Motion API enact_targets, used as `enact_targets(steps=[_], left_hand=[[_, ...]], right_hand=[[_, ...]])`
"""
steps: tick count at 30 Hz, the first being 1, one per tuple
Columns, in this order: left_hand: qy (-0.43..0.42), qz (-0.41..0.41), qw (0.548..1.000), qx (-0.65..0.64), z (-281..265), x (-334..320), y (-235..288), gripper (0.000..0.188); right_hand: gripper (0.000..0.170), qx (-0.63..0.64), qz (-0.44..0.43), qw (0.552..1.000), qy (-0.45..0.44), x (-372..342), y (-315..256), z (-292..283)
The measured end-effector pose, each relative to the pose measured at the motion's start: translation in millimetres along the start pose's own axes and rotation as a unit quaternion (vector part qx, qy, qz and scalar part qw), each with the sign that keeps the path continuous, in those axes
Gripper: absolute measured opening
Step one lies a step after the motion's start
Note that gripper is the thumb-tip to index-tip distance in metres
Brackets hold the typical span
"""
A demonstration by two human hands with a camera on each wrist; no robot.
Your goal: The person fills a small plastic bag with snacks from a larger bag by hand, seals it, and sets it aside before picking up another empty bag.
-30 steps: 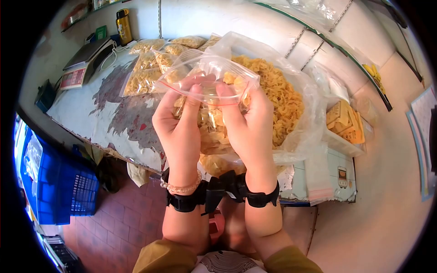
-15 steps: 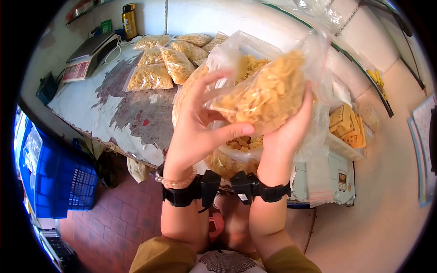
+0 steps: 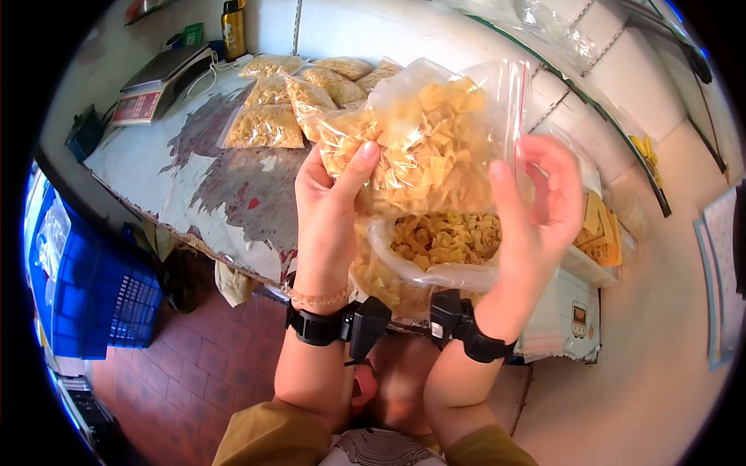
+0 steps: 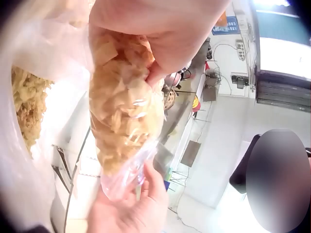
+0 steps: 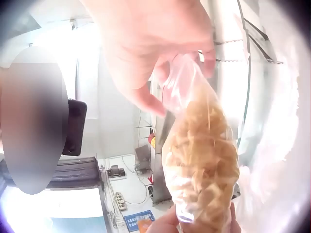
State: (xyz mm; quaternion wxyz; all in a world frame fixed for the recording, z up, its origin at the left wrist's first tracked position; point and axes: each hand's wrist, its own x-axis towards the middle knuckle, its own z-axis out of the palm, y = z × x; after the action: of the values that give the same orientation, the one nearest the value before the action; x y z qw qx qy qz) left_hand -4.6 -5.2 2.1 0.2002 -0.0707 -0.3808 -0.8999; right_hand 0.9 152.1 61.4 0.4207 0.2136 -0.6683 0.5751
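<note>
A clear zip bag (image 3: 435,147) filled with dried yellow pieces is held up sideways over the table, its red-lined zip edge toward the right. My left hand (image 3: 330,206) grips the bag's left end, thumb across the front and fingers behind. At the zip end, my right hand (image 3: 540,206) has its thumb in front and its fingers curled around the edge. In the right wrist view, the gathered zip end of the bag (image 5: 201,145) lies between the fingers and thumb. Beneath it, a large clear sack (image 3: 388,248) stands open, full of loose yellow pieces (image 3: 443,237).
Several filled bags (image 3: 264,124) lie at the table's back. A scale (image 3: 144,97) and yellow bottle (image 3: 233,29) stand back left. Yellow packets (image 3: 598,225) sit in a box at right, near flat zip bags (image 3: 542,342). A blue crate (image 3: 93,279) is left of the table.
Both hands first held the zip edge together. The bag then tipped up in the right hand with the left reaching over; now it lies sideways, left hand on one end, right at the zip.
</note>
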Motion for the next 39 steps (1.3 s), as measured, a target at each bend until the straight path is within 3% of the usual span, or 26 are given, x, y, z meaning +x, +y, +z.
enact_targets(steps=[1, 2, 4, 8, 10, 16, 19, 21, 23, 24, 25, 27, 29, 31, 32, 33, 34, 35, 36, 37, 39], left_hand=[[0.002, 0.000, 1.000, 0.000, 0.7, -0.5, 1.9, 0.027], [0.000, -0.023, 1.000, 0.000, 3.3, -1.4, 5.6, 0.026], [-0.043, -0.042, 0.998, 0.008, 1.5, -2.4, 7.9, 0.034], [-0.091, -0.054, 0.994, -0.010, 1.9, -4.4, 7.2, 0.052], [-0.090, -0.075, 0.993, -0.013, 1.0, -4.2, 5.0, 0.053], [-0.096, -0.082, 0.992, 0.000, 0.0, -4.9, 7.3, 0.061], [-0.111, -0.066, 0.991, 0.045, -2.7, -5.3, 6.8, 0.060], [-0.126, -0.049, 0.987, 0.092, -4.1, -5.8, 5.5, 0.058], [-0.113, -0.069, 0.986, -0.100, -4.3, -5.9, 3.5, 0.056], [-0.109, -0.067, 0.986, -0.108, -9.3, -4.8, -1.2, 0.071], [-0.110, -0.068, 0.986, -0.108, -10.3, -4.6, -6.5, 0.071], [-0.167, -0.017, 0.935, -0.313, -7.4, -5.3, -14.9, 0.094], [-0.131, 0.035, 0.953, -0.271, -1.1, -6.6, -21.8, 0.096], [-0.058, 0.135, 0.972, -0.181, 2.1, -7.6, -24.4, 0.103], [-0.072, 0.095, 0.924, -0.363, -5.1, -6.6, -18.8, 0.093], [-0.070, 0.099, 0.925, -0.361, -9.6, -5.1, -11.8, 0.093], [-0.017, 0.096, 0.959, -0.266, -13.2, -3.4, -3.5, 0.085], [0.037, 0.092, 0.981, -0.169, -17.6, -1.6, 2.5, 0.076], [0.009, 0.086, 0.961, -0.263, -22.7, 0.9, 4.6, 0.060], [0.011, 0.088, 0.962, -0.260, -25.0, 2.2, 6.5, 0.060], [0.083, 0.065, 0.977, -0.184, -26.6, 5.2, 11.5, 0.057]], right_hand=[[0.030, -0.065, -0.012, 0.996, -0.065, 1.0, -2.1, -5.0], [0.030, -0.065, -0.012, 0.996, -0.066, -2.0, -6.0, -7.7], [0.027, -0.164, 0.078, 0.977, -0.110, -3.6, -22.2, -7.0], [0.023, -0.200, 0.086, 0.970, -0.110, -8.3, -13.2, -10.0], [0.021, -0.067, 0.138, 0.983, -0.097, -10.8, -14.6, -10.1], [0.024, 0.085, 0.220, 0.962, -0.134, -11.7, -21.1, -5.3], [0.026, 0.055, 0.238, 0.952, -0.183, -10.4, -20.3, -1.0], [0.026, 0.053, 0.259, 0.952, -0.157, -11.2, -10.0, 4.4], [0.027, 0.050, 0.280, 0.950, -0.127, -11.6, -1.1, 10.0], [0.026, 0.092, 0.260, 0.958, -0.075, -11.5, 1.9, 13.4], [0.026, 0.135, 0.239, 0.961, -0.024, -11.0, 3.3, 15.3], [0.025, 0.139, 0.264, 0.954, 0.005, -11.5, 2.0, 18.4], [0.024, 0.218, 0.301, 0.928, 0.043, -15.6, -0.6, 27.0], [0.029, 0.294, 0.340, 0.886, -0.113, -21.7, -5.7, 27.5], [0.032, 0.335, 0.361, 0.860, -0.135, -23.8, -4.9, 32.7], [0.035, 0.375, 0.380, 0.831, -0.157, -26.3, -3.7, 38.9], [0.035, 0.378, 0.382, 0.828, -0.159, -29.4, -3.7, 44.3], [0.041, 0.430, 0.418, 0.778, -0.186, -32.7, -4.1, 49.5], [0.047, 0.479, 0.451, 0.722, -0.213, -35.7, -4.4, 53.9], [0.047, 0.482, 0.453, 0.719, -0.214, -38.8, -4.6, 57.4], [0.063, 0.486, 0.479, 0.698, -0.215, -43.5, -4.9, 63.7]])
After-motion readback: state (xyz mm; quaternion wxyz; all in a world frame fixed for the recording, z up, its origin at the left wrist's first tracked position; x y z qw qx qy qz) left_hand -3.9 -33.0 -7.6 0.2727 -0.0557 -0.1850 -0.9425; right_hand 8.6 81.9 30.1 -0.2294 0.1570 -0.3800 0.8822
